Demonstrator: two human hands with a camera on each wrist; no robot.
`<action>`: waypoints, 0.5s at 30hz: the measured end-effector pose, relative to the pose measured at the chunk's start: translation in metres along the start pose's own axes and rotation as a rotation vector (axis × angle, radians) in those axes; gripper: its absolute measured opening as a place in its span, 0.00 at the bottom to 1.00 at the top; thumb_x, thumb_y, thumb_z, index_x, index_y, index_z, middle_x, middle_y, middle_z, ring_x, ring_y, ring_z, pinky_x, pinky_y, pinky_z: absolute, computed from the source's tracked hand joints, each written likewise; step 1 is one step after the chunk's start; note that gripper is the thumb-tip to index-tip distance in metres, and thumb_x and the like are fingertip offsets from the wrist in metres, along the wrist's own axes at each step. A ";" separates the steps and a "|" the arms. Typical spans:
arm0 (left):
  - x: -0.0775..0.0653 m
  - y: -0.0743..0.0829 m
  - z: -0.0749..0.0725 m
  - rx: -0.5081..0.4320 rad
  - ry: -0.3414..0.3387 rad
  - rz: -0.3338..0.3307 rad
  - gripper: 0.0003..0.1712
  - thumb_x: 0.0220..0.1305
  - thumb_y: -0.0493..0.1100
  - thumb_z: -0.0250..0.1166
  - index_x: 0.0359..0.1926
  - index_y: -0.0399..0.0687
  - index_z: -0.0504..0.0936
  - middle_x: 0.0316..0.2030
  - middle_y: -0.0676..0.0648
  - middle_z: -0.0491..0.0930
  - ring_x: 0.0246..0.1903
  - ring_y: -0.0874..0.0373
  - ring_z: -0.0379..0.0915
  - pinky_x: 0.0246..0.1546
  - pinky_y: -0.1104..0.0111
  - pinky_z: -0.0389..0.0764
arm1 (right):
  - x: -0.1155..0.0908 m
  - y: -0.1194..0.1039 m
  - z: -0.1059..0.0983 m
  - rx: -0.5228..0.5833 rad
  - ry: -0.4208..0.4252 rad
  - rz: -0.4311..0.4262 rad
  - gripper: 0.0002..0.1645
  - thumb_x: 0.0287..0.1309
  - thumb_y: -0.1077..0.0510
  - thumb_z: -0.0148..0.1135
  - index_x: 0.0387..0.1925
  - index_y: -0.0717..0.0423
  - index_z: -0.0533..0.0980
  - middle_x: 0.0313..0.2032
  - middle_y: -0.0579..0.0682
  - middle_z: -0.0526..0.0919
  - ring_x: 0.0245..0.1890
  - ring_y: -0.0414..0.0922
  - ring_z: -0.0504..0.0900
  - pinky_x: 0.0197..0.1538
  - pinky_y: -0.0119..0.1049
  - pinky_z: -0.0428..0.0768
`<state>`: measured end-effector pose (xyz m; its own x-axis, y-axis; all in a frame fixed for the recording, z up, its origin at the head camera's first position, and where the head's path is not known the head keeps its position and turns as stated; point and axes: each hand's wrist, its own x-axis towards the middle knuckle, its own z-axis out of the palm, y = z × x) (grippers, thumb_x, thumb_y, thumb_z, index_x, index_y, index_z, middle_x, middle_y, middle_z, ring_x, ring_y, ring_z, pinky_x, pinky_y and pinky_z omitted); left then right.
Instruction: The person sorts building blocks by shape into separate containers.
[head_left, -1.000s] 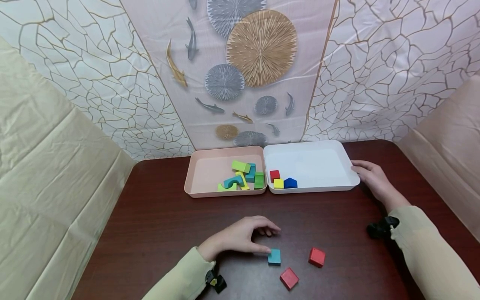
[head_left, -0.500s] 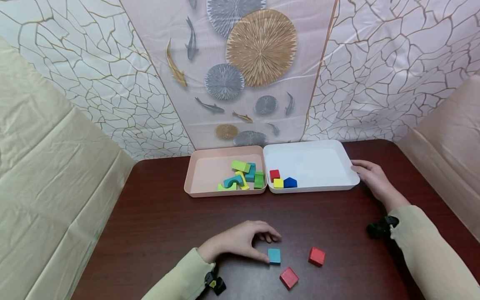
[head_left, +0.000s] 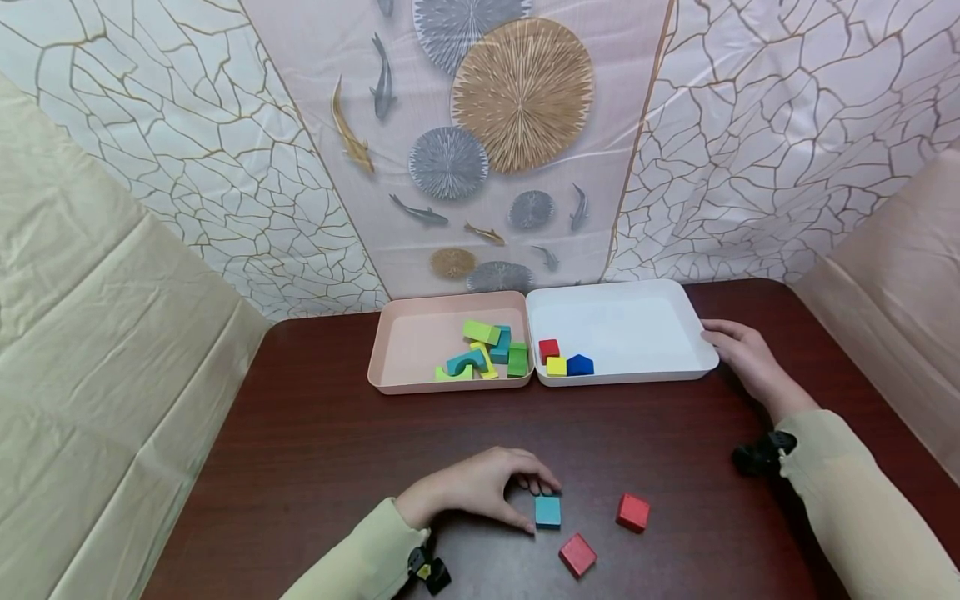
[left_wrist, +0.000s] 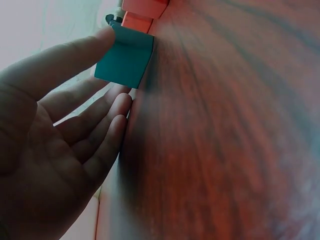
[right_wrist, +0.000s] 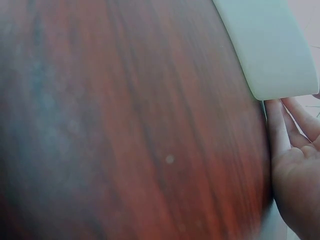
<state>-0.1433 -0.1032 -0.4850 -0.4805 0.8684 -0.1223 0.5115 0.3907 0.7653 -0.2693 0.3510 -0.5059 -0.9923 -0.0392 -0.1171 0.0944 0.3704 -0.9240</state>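
Observation:
A teal block (head_left: 547,512) lies on the dark wooden table, between the thumb and fingers of my left hand (head_left: 483,483). The thumb tip is right at the block's near left corner, and the other fingers curve behind its far side. In the left wrist view the thumb overlaps the top edge of the teal block (left_wrist: 125,57), which hides part of the fingers. Two red blocks, one nearer (head_left: 577,556) and one farther right (head_left: 633,512), lie beside it. My right hand (head_left: 750,358) touches the right end of the white tray (head_left: 701,362) with extended fingers.
Left of the white tray, against it, stands a pink tray (head_left: 397,342) holding several green, teal and yellow blocks. A red block (head_left: 549,351), a yellow block (head_left: 557,367) and a blue block (head_left: 580,365) sit in the white tray's near left corner. Patterned cloth (head_left: 502,225) hangs behind the table.
My left hand has come down and nearer; its thumb has shifted from overlapping the teal block to its left side. The right hand and the trays have stayed in place.

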 end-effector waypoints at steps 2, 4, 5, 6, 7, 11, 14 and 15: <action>0.000 0.000 0.000 0.014 0.001 0.004 0.28 0.63 0.41 0.80 0.63 0.49 0.84 0.57 0.51 0.86 0.47 0.74 0.77 0.54 0.81 0.79 | 0.000 0.000 0.000 -0.001 -0.001 0.001 0.43 0.82 0.44 0.51 0.78 0.76 0.58 0.40 0.13 0.74 0.40 0.18 0.77 0.45 0.16 0.78; 0.001 0.000 0.001 0.023 0.002 0.007 0.27 0.63 0.41 0.80 0.62 0.49 0.84 0.56 0.51 0.86 0.47 0.74 0.76 0.53 0.81 0.79 | 0.000 0.000 0.000 -0.007 -0.001 0.004 0.43 0.82 0.44 0.51 0.78 0.75 0.58 0.40 0.14 0.74 0.40 0.18 0.77 0.45 0.16 0.78; 0.001 0.000 0.001 0.024 0.002 0.007 0.26 0.63 0.41 0.79 0.62 0.49 0.85 0.56 0.51 0.86 0.47 0.73 0.76 0.53 0.81 0.79 | 0.000 0.000 0.000 -0.011 -0.002 0.005 0.43 0.82 0.44 0.51 0.78 0.75 0.58 0.40 0.14 0.74 0.40 0.18 0.77 0.45 0.16 0.78; 0.001 0.000 0.001 0.028 0.002 0.007 0.26 0.63 0.41 0.79 0.61 0.49 0.85 0.55 0.51 0.86 0.46 0.74 0.76 0.53 0.81 0.78 | 0.000 0.000 0.000 -0.013 -0.003 0.007 0.43 0.82 0.44 0.50 0.78 0.75 0.57 0.40 0.14 0.74 0.40 0.18 0.77 0.45 0.16 0.78; 0.001 0.000 0.001 0.031 0.002 0.006 0.25 0.63 0.41 0.79 0.61 0.49 0.85 0.55 0.51 0.86 0.46 0.74 0.76 0.53 0.81 0.78 | 0.000 0.000 0.000 -0.016 -0.003 0.009 0.43 0.82 0.43 0.50 0.78 0.75 0.57 0.40 0.14 0.74 0.40 0.18 0.77 0.45 0.17 0.78; 0.002 0.000 0.002 0.033 -0.001 -0.005 0.23 0.64 0.41 0.79 0.59 0.48 0.86 0.54 0.51 0.86 0.46 0.74 0.75 0.52 0.81 0.78 | -0.001 0.000 0.000 -0.016 -0.003 0.010 0.43 0.82 0.44 0.50 0.78 0.74 0.58 0.41 0.14 0.73 0.40 0.18 0.77 0.45 0.17 0.79; 0.002 0.001 0.002 0.043 -0.005 -0.005 0.22 0.64 0.42 0.79 0.59 0.48 0.86 0.53 0.51 0.86 0.46 0.74 0.76 0.52 0.82 0.78 | 0.000 0.001 0.000 -0.010 -0.001 0.008 0.43 0.82 0.44 0.51 0.78 0.75 0.58 0.40 0.14 0.74 0.40 0.18 0.77 0.45 0.17 0.79; 0.002 0.001 0.002 0.040 -0.008 -0.006 0.22 0.64 0.42 0.79 0.58 0.48 0.86 0.53 0.51 0.86 0.46 0.74 0.76 0.52 0.82 0.78 | 0.000 0.000 0.000 -0.008 -0.001 0.009 0.43 0.82 0.44 0.51 0.78 0.75 0.58 0.40 0.14 0.74 0.40 0.18 0.77 0.45 0.17 0.79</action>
<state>-0.1422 -0.1004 -0.4852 -0.4783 0.8682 -0.1322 0.5366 0.4081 0.7386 -0.2694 0.3515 -0.5061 -0.9914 -0.0370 -0.1255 0.1024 0.3777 -0.9202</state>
